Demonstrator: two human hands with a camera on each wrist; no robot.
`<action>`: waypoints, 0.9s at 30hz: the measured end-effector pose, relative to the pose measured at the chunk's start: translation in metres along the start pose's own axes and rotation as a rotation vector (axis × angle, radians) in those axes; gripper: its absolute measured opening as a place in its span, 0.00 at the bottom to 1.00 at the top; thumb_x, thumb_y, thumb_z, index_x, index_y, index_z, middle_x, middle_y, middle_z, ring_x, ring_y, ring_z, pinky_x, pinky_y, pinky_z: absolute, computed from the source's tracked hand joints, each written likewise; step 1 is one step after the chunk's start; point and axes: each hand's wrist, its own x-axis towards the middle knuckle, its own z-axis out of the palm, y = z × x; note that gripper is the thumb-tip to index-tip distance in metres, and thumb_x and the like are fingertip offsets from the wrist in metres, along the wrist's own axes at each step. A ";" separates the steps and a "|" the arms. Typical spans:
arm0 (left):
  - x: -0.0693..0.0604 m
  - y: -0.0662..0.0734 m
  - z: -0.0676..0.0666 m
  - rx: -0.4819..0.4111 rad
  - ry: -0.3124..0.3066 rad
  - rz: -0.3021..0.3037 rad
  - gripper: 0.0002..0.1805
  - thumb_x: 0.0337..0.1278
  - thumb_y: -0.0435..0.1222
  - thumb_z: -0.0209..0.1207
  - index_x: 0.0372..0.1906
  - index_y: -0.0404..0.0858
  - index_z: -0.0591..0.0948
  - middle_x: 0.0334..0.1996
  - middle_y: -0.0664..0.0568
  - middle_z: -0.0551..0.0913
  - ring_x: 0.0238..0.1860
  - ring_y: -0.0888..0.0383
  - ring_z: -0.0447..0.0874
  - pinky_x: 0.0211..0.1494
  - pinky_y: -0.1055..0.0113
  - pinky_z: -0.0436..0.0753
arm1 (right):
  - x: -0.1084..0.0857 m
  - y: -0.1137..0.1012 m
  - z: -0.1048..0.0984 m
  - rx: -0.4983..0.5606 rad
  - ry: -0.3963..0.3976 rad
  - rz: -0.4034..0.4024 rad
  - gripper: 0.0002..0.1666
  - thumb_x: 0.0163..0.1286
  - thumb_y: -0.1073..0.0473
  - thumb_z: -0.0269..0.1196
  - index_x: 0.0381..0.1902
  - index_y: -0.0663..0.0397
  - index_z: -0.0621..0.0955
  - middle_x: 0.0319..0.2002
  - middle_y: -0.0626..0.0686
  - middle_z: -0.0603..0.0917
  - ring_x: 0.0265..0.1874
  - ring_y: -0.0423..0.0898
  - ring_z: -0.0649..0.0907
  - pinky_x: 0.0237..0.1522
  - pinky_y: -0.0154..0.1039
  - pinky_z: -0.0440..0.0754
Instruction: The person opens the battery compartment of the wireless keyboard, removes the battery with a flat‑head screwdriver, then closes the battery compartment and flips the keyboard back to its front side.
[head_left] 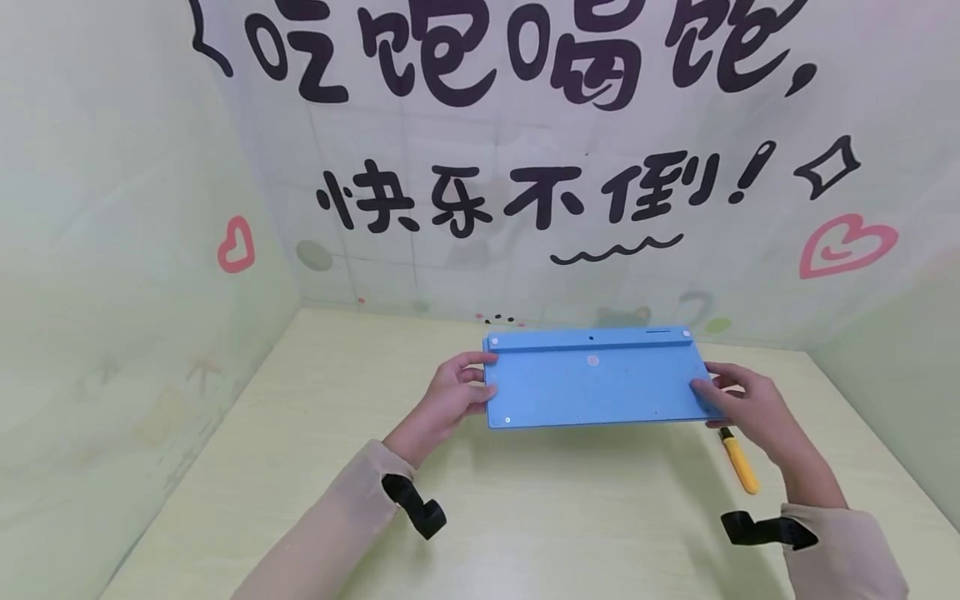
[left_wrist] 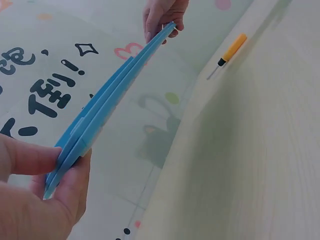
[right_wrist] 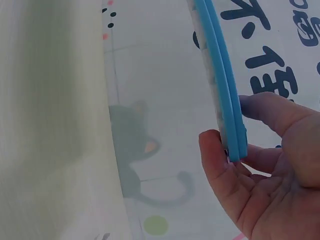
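Note:
A blue keyboard is held up above the table, its underside with screw holes and small round feet facing the head camera. My left hand grips its left end between thumb and fingers. At the opposite end, my right hand pinches the right edge, thumb on the underside. The right wrist view shows the keyboard edge-on, with pale keys along its far side. Seen from the left wrist, the keyboard slants up toward the right hand.
A screwdriver with a yellow handle lies on the pale wooden table, below the right hand. Its tip is partly hidden in the head view. Printed wall sheets with black lettering enclose the table's back and sides.

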 end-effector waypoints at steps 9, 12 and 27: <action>0.006 -0.016 0.004 0.074 -0.033 -0.059 0.22 0.54 0.19 0.53 0.55 0.32 0.70 0.37 0.42 0.72 0.32 0.52 0.76 0.43 0.55 0.79 | -0.001 0.011 0.002 -0.036 -0.098 0.061 0.39 0.69 0.50 0.54 0.60 0.80 0.59 0.40 0.67 0.72 0.31 0.50 0.79 0.28 0.38 0.81; 0.008 -0.020 0.005 0.084 -0.048 -0.072 0.22 0.54 0.19 0.52 0.55 0.31 0.69 0.37 0.42 0.71 0.33 0.51 0.76 0.44 0.55 0.79 | 0.000 0.016 0.005 -0.029 -0.113 0.090 0.40 0.69 0.49 0.54 0.59 0.81 0.59 0.41 0.69 0.72 0.32 0.50 0.78 0.29 0.38 0.81; 0.025 -0.034 0.006 0.314 -0.058 -0.131 0.19 0.56 0.24 0.54 0.54 0.35 0.71 0.36 0.43 0.71 0.35 0.52 0.74 0.40 0.60 0.79 | -0.004 0.043 0.024 -0.022 -0.162 0.152 0.39 0.65 0.54 0.60 0.56 0.85 0.61 0.45 0.73 0.69 0.39 0.57 0.76 0.32 0.42 0.81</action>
